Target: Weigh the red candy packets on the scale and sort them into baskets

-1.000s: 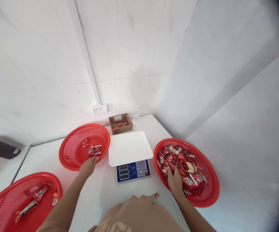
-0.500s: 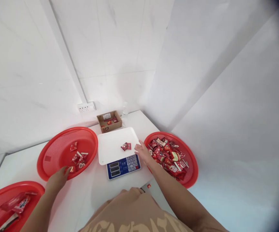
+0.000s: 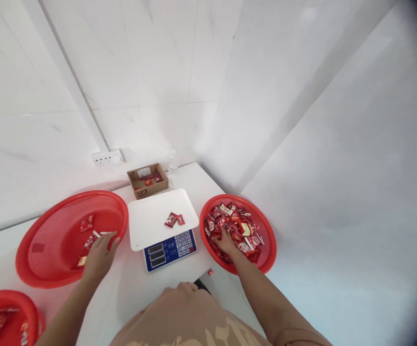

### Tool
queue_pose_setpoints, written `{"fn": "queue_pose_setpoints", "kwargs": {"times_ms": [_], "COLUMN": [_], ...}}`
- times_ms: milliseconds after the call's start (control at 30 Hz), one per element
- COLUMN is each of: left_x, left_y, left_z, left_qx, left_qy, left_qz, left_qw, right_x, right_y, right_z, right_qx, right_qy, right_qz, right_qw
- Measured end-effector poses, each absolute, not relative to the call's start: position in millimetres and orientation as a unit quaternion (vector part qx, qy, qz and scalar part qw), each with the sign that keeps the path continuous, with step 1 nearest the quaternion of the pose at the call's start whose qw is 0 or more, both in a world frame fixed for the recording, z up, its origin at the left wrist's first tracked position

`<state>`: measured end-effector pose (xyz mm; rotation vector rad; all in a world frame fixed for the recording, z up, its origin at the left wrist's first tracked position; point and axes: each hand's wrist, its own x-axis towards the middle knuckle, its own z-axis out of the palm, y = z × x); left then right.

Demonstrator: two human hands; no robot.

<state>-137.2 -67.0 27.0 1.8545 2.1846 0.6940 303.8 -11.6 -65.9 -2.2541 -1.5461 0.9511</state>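
Observation:
My left hand (image 3: 99, 257) reaches over the near right rim of a red plastic basket (image 3: 31, 250), its thumb and fingers apart above a few small red candy packets (image 3: 86, 223) and white sticks. Into a second red basket (image 3: 271, 235) goes my right hand (image 3: 225, 242), fingers spread against a heap of red-wrapped candies (image 3: 244, 228); their tips are partly hidden among the wrappers. Between the baskets stands a digital scale (image 3: 170, 250) with a white tray (image 3: 146, 221). Two small red candy packets (image 3: 172, 219) lie on that tray.
Behind the scale is an open cardboard box (image 3: 146, 190) with some red packets inside, beside a clear bottle (image 3: 172, 161). A third red basket (image 3: 31, 307) sits at the lower left. One small red packet (image 3: 210, 272) lies below the table edge.
My right hand has moved from the scale tray's edge into the right basket's candies. My left hand has shifted to the right side of its basket. The view has turned slightly right.

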Motion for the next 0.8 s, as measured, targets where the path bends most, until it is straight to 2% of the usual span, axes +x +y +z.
{"fn": "queue_pose_setpoints", "kwargs": {"times_ms": [267, 367, 667, 800], "left_x": [-57.8, -51.0, -47.3, -40.5], "left_y": [-78.1, -86.4, -88.0, -86.2], "left_z": [25.9, 26.2, 22.6, 25.4], "left_qx": [0.682, 0.677, 0.65, 0.65], "left_qy": [0.656, 0.652, 0.659, 0.654], "left_qz": [0.234, 0.217, 0.208, 0.215], "left_qw": [0.224, 0.263, 0.317, 0.323], "right_x": [297.1, 303.2, 297.8, 304.6], "right_y": [21.0, 20.7, -3.1, 1.0], "right_z": [-65.1, -69.4, -65.6, -63.3], "right_qx": [-0.783, -0.775, -0.768, -0.777], "right_qy": [-0.538, -0.553, -0.598, -0.523], "right_qz": [0.306, 0.295, 0.225, 0.289], "right_qw": [-0.06, -0.084, 0.047, 0.197]}}
